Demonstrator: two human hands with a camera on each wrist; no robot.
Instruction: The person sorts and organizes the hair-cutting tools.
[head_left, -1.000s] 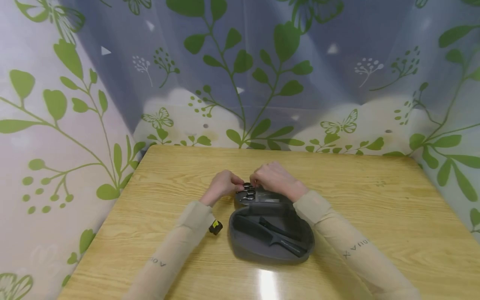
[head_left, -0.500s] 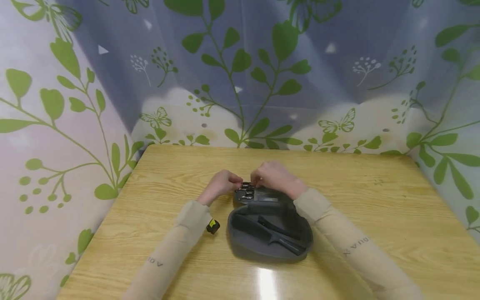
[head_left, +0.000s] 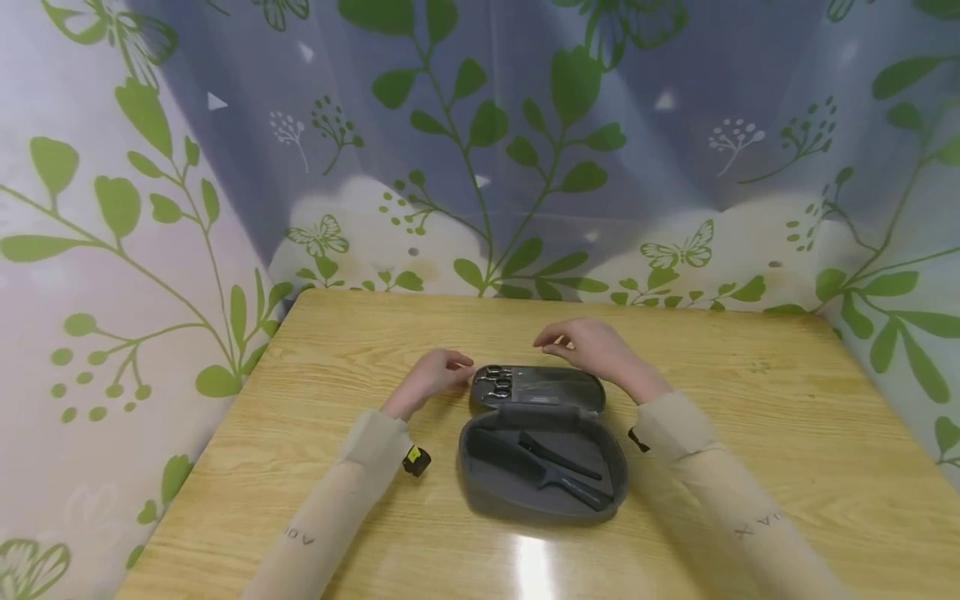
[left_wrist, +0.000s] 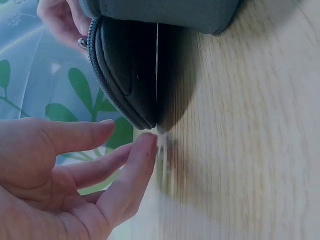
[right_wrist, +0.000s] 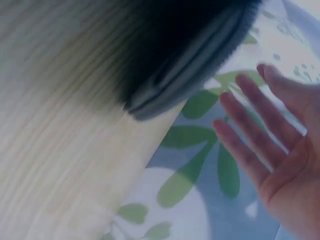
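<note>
- Left side: pale cloth [head_left: 45,333] with green leaf print; bluish patterned cloth [head_left: 525,108] along the back.
- Left sleeve [head_left: 322,517], beige, lettering on it; black device [head_left: 416,460] with yellow label at the cuff.
- Left hand [head_left: 429,379]: fingers loosely bent, holding nothing. Just beside the left end of the case's far half; contact, can't tell.
- Dark grey case [head_left: 487,498]: mid-table, unfolded, far half and near half both lying inside-up. Zipper [left_wrist: 102,75] runs along the edge, seen from left wrist.
- Far half, left end: metal scissors [head_left: 502,385], finger rings showing. Right of them, clear sleeve [head_left: 551,385].
- Near half: black comb [head_left: 510,457] with handle, lying diagonally; slimmer black tool [head_left: 558,457] beside it, on the far side.
- Right hand [head_left: 600,346]: fingers relaxed, nothing in grip, near the far half's right part, apart from it.
- Right sleeve [head_left: 738,500], beige, lettering too.
- Wood-grain table [head_left: 795,408] under everything.
</note>
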